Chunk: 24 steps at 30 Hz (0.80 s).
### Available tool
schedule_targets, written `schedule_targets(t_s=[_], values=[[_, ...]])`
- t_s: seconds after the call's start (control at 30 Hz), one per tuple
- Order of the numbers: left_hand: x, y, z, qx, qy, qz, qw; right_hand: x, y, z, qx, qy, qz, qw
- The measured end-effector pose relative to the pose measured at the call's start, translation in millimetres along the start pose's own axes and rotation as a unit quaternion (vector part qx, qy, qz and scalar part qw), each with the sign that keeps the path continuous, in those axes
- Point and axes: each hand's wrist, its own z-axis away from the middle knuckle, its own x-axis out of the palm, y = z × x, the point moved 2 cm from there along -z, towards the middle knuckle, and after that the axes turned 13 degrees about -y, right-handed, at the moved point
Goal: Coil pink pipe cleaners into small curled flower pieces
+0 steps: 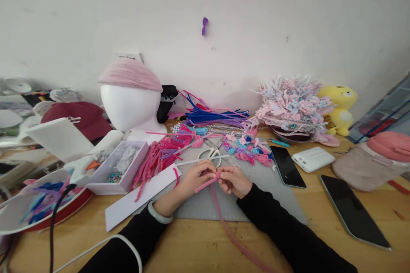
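Both my hands meet over the grey cutting mat (275,198), pinching a pink pipe cleaner (221,213). My left hand (198,177) grips it near a small twisted knot, and a short end sticks out beneath those fingers. On the knot's other side my right hand (235,181) closes its fingertips. A long tail of the pipe cleaner hangs down toward the table's front edge. Just beyond my hands lie scissors (209,153) with pale handles. Small pipe-cleaner flowers (246,149) in pink, blue and purple are heaped to the right of the scissors.
Pink pipe cleaners (153,160) and a lidless bead box (121,179) sit left, near a glue gun (80,172) and a bowl (81,204). Behind stand a white mannequin head (128,106) and a flowered headdress (291,111). Phones (352,209) and a white power bank (314,159) lie right.
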Motion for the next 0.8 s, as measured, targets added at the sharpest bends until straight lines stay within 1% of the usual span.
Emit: schedule_targets(t_s=[0.1, 0.2, 0.3, 0.47, 0.7, 0.8], values=[[-2.0, -0.2, -0.8, 0.001, 0.007, -0.012, 1.0, 0.0, -1.3, 1.2, 0.006, -0.015, 0.002, 1.0], [-3.1, -0.7, 0.5, 0.019, 0.014, -0.033, 0.999, 0.0, -1.2, 1.0, -0.005, -0.012, 0.012, 1.0], [-3.8, -1.1, 2.5, 0.023, 0.036, -0.066, 0.997, -1.4, 0.6, -0.7, -0.04, 0.014, 0.042, 0.998], [-3.5, -1.8, 4.3, -0.017, 0.077, -0.146, 0.986, -3.9, 3.6, -2.8, -0.078, 0.078, 0.123, 0.986], [-2.8, -2.3, 4.4, -0.05, 0.095, -0.198, 0.974, -1.5, 1.8, -1.3, -0.121, 0.112, 0.138, 0.977], [-1.4, -0.3, 3.8, -0.048, 0.08, -0.185, 0.978, 1.0, -0.6, -0.7, -0.118, 0.114, 0.146, 0.975]])
